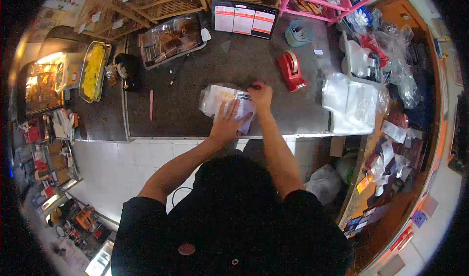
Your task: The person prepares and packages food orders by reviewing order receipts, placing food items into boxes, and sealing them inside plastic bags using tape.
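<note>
A clear plastic bag (206, 105) with a white packet or paper in it lies on the dark tabletop (176, 111) before me. On its right part rests a printed paper slip (244, 105). My left hand (228, 118) presses flat over the bag and slip, its fingers spread. At the upper right edge of the slip, my right hand (261, 96) is closed around a small dark object (254, 87), partly hidden by the fingers; its kind cannot be told.
A red tape dispenser (293, 73) stands to the right, near stacked clear plastic bags (350, 102). Behind are a tablet (244, 19), a blue-green basket (299, 33) and a covered food tray (172, 40). Leftward lie a pink pen-like stick (151, 105) and a container of yellow food (94, 73).
</note>
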The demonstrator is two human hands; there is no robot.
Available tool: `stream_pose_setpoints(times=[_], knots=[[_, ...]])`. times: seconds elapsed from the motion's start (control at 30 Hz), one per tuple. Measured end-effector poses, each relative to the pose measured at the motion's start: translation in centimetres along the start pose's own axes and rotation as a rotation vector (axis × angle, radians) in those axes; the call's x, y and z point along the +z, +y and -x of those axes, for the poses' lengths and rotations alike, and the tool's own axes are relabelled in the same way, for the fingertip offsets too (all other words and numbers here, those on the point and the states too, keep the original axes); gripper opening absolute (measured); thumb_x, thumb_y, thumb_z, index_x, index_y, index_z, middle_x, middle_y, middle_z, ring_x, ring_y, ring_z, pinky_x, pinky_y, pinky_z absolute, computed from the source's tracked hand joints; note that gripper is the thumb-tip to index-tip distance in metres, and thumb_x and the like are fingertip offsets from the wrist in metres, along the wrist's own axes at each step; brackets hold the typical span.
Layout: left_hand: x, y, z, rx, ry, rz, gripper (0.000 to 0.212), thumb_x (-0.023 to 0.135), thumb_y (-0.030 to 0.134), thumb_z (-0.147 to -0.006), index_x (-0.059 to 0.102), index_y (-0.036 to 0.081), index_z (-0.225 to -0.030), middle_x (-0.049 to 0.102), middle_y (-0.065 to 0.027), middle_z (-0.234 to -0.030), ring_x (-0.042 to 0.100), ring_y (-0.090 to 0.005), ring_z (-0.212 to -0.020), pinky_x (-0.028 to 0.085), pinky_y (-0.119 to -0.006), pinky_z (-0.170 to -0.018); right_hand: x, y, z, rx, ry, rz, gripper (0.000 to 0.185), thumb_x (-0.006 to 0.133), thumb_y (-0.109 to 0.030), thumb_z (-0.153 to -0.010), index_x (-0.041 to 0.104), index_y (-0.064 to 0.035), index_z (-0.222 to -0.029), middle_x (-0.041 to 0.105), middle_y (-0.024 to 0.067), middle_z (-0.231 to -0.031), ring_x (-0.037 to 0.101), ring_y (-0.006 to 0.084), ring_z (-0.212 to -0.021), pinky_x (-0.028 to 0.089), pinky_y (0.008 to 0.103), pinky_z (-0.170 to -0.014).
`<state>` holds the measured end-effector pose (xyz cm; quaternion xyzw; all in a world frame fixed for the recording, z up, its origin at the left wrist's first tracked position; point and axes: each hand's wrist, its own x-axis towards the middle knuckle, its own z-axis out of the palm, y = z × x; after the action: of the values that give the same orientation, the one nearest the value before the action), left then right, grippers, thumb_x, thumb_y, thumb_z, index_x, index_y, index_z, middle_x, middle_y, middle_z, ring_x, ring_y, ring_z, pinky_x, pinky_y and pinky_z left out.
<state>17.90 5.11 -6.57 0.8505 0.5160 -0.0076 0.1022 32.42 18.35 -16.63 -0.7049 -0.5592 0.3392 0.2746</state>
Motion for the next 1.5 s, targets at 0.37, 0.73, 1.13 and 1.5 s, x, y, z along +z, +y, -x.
stream_pose_setpoints(times=[0.37,0.73,1.13,1.5], knots=[[-3.9,7.8,-6.8,-0.299,0.235,0.506,0.071,0.07,0.04,-0.084,0.044,0.018,-0.147,0.036,-0.0248,-0.153,0.032,-0.0386,-0.144,0.022,-0.062,-0.115,-20.2,3.2,-10.8,0.249,-0.256,-0.063,0.029,0.071,-0.018,-0.084,0.069,-0.0012,-0.108,0.064,0.0162,-0.12,0.062,0.026,-0.102,0.048,0.0393,-0.088],[2.1,15.6,-22.8,-0.91,0.497,2.071,0.033,0.066,0.032,-0.095,0.071,0.001,-0.105,0.069,-0.0012,-0.095,0.059,-0.0105,-0.091,0.045,-0.028,-0.084,-31.7,8.5,6.6,-0.059,-0.4,-0.258,0.031,0.064,-0.01,-0.091,0.058,-0.0025,-0.12,0.053,0.0054,-0.128,0.056,0.0152,-0.098,0.047,0.0308,-0.089],[8.3,16.1,-24.7,-1.275,0.469,2.362,0.014,0.081,0.015,-0.081,0.075,0.006,-0.09,0.071,-0.0005,-0.082,0.063,-0.0107,-0.072,0.048,-0.023,-0.065,-34.0,15.3,5.4,-0.267,-0.445,0.047,0.021,0.066,-0.008,-0.091,0.058,0.0009,-0.108,0.059,0.0095,-0.109,0.059,0.0199,-0.095,0.049,0.0322,-0.085],[2.3,-2.9,-5.0,-1.123,0.903,-0.12,0.018,0.071,0.015,-0.088,0.072,0.006,-0.104,0.067,-0.0133,-0.112,0.063,-0.0292,-0.107,0.048,-0.037,-0.093,-12.5,-0.5,0.7,-0.472,-0.746,0.408,0.028,0.06,-0.027,-0.092,0.063,-0.0054,-0.109,0.064,0.0178,-0.107,0.062,0.0384,-0.106,0.049,0.052,-0.088]])
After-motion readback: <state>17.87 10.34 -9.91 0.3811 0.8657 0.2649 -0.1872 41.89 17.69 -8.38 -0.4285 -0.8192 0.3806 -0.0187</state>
